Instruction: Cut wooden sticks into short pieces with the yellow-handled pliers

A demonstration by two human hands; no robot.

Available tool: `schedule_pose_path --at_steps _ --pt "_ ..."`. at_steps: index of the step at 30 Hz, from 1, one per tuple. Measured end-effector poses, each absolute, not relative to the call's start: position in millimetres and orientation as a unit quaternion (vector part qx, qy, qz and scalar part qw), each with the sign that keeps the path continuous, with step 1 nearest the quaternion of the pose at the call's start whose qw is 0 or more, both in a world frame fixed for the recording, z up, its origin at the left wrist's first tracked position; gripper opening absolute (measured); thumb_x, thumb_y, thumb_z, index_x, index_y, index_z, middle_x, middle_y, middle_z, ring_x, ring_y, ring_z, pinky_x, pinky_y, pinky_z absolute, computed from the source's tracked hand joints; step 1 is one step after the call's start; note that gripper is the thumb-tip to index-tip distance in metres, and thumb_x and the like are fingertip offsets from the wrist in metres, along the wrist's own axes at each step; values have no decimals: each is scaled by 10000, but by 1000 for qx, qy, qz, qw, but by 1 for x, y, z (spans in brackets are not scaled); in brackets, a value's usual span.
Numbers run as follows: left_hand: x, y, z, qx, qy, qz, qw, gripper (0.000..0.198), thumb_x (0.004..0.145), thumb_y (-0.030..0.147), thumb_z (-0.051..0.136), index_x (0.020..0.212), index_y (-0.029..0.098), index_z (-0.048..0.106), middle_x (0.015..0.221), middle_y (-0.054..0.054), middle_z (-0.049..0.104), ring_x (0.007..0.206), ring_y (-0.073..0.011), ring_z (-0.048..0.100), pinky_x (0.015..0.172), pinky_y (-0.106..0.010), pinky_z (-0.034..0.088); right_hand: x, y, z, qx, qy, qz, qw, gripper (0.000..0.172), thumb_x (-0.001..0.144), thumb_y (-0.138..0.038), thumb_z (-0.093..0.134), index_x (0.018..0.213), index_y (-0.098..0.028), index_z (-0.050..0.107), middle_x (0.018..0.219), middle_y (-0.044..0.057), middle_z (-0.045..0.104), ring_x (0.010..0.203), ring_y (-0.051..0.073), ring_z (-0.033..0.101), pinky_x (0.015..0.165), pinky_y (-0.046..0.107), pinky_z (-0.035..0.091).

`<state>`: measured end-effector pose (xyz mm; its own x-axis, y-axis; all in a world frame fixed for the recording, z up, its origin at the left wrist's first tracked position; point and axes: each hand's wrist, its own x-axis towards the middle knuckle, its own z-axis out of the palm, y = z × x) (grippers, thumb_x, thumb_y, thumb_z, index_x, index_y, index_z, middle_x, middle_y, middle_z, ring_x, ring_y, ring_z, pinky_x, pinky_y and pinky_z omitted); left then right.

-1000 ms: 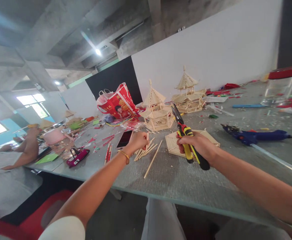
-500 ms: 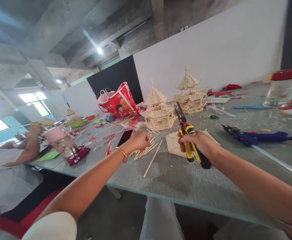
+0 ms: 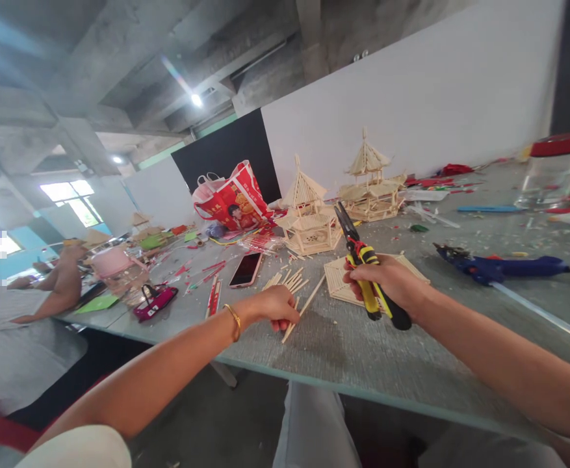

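Note:
My left hand [image 3: 279, 307] is closed, fingertips pinched at the table, with a short thin wooden stick apparently between them. Right beside those fingertips lies a long wooden stick [image 3: 312, 294] on the tabletop. Behind the hand is a loose pile of wooden sticks [image 3: 292, 281]. My right hand [image 3: 385, 281] grips the yellow-and-black handles of a pair of pliers [image 3: 366, 260], its jaws pointing up and away from me. Beneath the right hand, partly covered by it, is a flat hexagonal stick panel [image 3: 338, 279].
Two stick pavilion models [image 3: 309, 227] [image 3: 370, 188] stand behind. A blue glue gun [image 3: 523, 267] with a glue stick lies right, a red-lidded jar [image 3: 552, 172] beyond it. Left are a phone [image 3: 246, 269], a purple pouch [image 3: 155, 303] and a red bag [image 3: 233, 201]. A co-worker [image 3: 31, 312] sits far left.
My left hand has moved right and toward me, from the stick pile to the long stick, uncovering the phone. The pliers in my right hand have shifted slightly, their jaws tipping left.

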<state>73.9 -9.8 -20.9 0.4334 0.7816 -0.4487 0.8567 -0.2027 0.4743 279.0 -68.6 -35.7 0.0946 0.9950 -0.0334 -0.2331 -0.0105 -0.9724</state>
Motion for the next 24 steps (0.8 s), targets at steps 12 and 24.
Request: schedule_pose_path --at_steps 12,24 --pt "70 -39 -6 671 469 100 566 119 636 232 605 607 153 521 491 44 524 377 -47 453 334 -147 359 271 -72 -39 -452 -440 561 536 188 542 -258 685 647 -157 565 566 30 631 417 105 505 421 233 391" --pt "119 -47 -22 762 383 127 506 164 721 276 569 642 157 489 484 49 520 363 -61 476 383 -184 409 271 -68 -42 -420 -395 551 603 158 534 -232 654 591 -171 519 421 -28 526 382 112 480 398 244 379"
